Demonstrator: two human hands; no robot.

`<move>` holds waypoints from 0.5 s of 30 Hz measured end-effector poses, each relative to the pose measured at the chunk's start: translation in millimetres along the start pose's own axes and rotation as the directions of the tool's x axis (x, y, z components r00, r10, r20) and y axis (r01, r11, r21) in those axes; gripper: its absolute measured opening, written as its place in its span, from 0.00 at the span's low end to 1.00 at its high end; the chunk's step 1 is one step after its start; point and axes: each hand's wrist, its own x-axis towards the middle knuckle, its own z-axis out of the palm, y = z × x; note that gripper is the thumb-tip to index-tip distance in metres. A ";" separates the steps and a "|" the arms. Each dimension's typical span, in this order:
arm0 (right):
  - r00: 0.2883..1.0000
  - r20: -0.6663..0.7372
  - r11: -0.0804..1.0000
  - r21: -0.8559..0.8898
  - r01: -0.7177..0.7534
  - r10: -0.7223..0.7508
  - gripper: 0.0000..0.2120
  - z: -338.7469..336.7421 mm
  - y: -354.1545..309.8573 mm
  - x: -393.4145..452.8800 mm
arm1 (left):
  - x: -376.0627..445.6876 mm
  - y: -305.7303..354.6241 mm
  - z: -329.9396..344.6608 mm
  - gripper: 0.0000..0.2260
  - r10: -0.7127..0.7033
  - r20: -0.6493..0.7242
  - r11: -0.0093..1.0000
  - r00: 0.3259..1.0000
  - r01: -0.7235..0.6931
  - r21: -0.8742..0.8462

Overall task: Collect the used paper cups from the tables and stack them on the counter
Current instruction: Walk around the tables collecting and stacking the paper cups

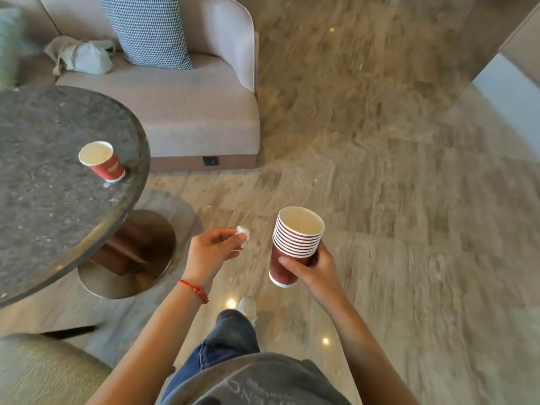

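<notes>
From my remote seat, the relation that matters is where the lone red paper cup with the white rim and pale inside (101, 161) sits against my two hands: it stands upright near the right edge of the round dark speckled stone counter (43, 200), up and to the left of both hands and well apart from them. Its long axis runs vertical, mouth open toward the camera, so a grip from the side or over the rim would both be open to me. My left hand (211, 248) is the nearer one, hovering over the pale veined marble floor (394, 200) between the counter's edge and the stack, but it is not free; its fingers are curled and pinch a small crumpled white wad (243, 235), paper or tissue as far as I can tell. My right hand (314, 268) is farther out and wraps the lower body of a nested stack of red paper cups (295, 247), tilted slightly left with the mouth up. I judge the next reach goes up-left across the counter's edge, and either the wad must be tucked away or the stack brought over so the lone cup can be added to it. The beige upholstered armchair (204, 112) stands behind the counter, out of the path.
</notes>
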 end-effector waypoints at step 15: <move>0.981 0.189 0.999 0.010 0.043 -0.044 0.32 2.1 -74.7 257.3 | 195.6 95.8 47.3 0.02 -0.012 -0.163 0.998 0.987 0.001 -0.064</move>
